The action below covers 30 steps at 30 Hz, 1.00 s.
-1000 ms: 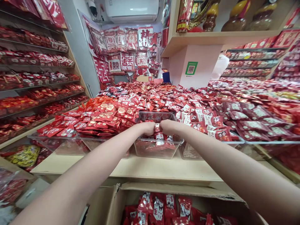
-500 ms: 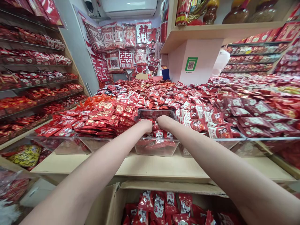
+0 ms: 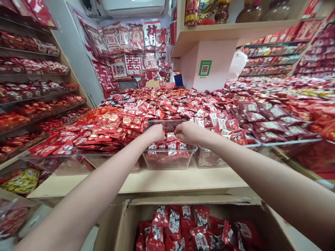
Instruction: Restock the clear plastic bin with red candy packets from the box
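Note:
A clear plastic bin (image 3: 167, 163) on the shelf holds small red-and-white packets (image 3: 171, 145), lower than the heaps on either side. My left hand (image 3: 155, 133) is at the bin's left side, its back towards me; its fingers point down and are hidden. Over the bin's right side is my right hand (image 3: 188, 132), its fingers curled inward towards the left. Whatever they close on does not show. The packets lie between and below the two hands.
Heaped red packets (image 3: 110, 129) fill the bins at left, and dark red ones (image 3: 274, 118) those at right. Under the wooden shelf edge (image 3: 146, 183) stands an open cardboard box (image 3: 115, 223) with more red packets. A wooden cabinet (image 3: 222, 30) overhangs the counter at back right.
Both hands have risen a little out of the bin and stand slightly farther apart; more packets show between them. The view has shifted, with the scene now farther left.

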Each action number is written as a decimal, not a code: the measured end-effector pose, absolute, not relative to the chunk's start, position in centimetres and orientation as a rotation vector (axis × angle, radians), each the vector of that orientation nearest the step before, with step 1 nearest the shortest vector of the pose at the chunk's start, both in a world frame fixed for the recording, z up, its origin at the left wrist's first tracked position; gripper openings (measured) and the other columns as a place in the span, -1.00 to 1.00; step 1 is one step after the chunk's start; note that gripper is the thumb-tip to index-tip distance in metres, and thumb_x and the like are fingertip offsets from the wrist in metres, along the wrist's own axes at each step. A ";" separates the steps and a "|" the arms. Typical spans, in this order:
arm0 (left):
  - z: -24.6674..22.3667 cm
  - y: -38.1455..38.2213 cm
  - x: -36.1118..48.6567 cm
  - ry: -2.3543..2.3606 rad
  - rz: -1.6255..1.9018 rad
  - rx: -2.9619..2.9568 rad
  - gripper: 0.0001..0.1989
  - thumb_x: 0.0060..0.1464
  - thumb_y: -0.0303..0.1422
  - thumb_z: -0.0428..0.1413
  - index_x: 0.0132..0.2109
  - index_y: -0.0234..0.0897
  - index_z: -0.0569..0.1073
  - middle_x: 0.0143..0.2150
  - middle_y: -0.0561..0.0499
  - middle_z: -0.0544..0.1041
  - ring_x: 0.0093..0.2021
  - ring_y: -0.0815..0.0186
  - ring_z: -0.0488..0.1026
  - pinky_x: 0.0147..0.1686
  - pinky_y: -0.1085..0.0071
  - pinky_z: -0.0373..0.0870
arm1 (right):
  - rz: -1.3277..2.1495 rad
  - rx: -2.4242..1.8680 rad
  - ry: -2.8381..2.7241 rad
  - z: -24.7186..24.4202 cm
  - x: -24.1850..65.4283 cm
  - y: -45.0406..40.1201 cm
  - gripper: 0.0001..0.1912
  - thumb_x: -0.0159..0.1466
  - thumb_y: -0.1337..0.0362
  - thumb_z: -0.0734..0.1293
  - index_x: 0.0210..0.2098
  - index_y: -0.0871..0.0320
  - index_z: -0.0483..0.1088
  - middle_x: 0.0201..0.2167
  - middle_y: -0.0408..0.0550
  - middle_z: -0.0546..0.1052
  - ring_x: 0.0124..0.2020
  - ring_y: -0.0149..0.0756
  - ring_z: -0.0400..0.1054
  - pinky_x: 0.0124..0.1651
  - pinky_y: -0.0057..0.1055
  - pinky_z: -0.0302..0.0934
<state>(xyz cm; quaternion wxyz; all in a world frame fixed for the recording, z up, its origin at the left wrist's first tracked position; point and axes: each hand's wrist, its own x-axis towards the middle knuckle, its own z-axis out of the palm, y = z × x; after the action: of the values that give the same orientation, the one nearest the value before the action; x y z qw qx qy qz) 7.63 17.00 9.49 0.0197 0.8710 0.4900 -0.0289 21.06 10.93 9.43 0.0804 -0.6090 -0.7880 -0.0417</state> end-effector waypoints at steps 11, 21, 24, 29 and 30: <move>4.1 1.3 -1.8 0.708 0.779 2.501 -0.69 0.07 -0.54 -0.03 -0.05 -0.19 0.39 -0.17 0.04 0.52 -0.18 0.39 0.45 -0.15 0.52 0.37 | -0.009 -1.827 -2.430 7.7 15.6 17.3 -0.76 0.14 0.38 0.23 -0.25 0.30 0.48 -0.27 0.12 0.54 -0.23 -0.21 0.40 -0.23 -0.48 0.19; -1.5 1.0 -2.4 0.605 1.181 2.383 -0.62 -0.04 -0.62 0.02 -0.07 -0.19 0.34 -0.33 0.02 0.55 -0.38 0.37 0.49 -0.36 0.52 0.42 | 0.047 -1.810 -2.592 5.4 12.5 21.5 -0.47 -0.09 -0.01 0.38 -0.20 0.20 0.45 -0.20 0.05 0.52 -0.21 -0.19 0.40 -0.28 -0.49 0.23; -2.0 1.1 -2.4 0.546 1.182 2.414 -0.63 -0.05 -0.63 0.02 -0.08 -0.21 0.33 -0.37 -0.01 0.54 -0.41 0.35 0.47 -0.40 0.51 0.42 | -0.014 -1.799 -2.575 5.2 12.2 21.6 -0.56 -0.03 0.05 0.34 -0.24 0.21 0.45 -0.22 0.08 0.52 -0.20 -0.17 0.40 -0.28 -0.48 0.23; -2.4 1.1 -2.6 0.497 1.164 2.426 -0.61 -0.05 -0.64 -0.02 -0.06 -0.23 0.32 -0.39 -0.02 0.53 -0.43 0.34 0.46 -0.42 0.48 0.40 | -0.145 -1.890 -2.415 4.8 12.0 21.4 -0.58 0.12 0.22 0.20 -0.06 0.30 0.31 -0.15 0.20 0.47 -0.16 -0.11 0.38 -0.24 -0.37 0.25; -2.4 1.1 -2.6 0.495 1.166 2.422 -0.61 -0.05 -0.64 -0.02 -0.06 -0.23 0.32 -0.38 -0.02 0.54 -0.43 0.34 0.46 -0.42 0.48 0.40 | -0.157 -1.906 -2.389 4.8 12.0 21.4 -0.58 0.12 0.24 0.20 -0.05 0.30 0.29 -0.15 0.20 0.47 -0.15 -0.12 0.37 -0.23 -0.37 0.24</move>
<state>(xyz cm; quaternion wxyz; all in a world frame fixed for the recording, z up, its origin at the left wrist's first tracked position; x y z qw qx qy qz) -2.61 1.09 -2.36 0.2028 0.8678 0.1772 0.4177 11.97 21.41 4.83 0.0408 -0.6222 -0.7801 -0.0513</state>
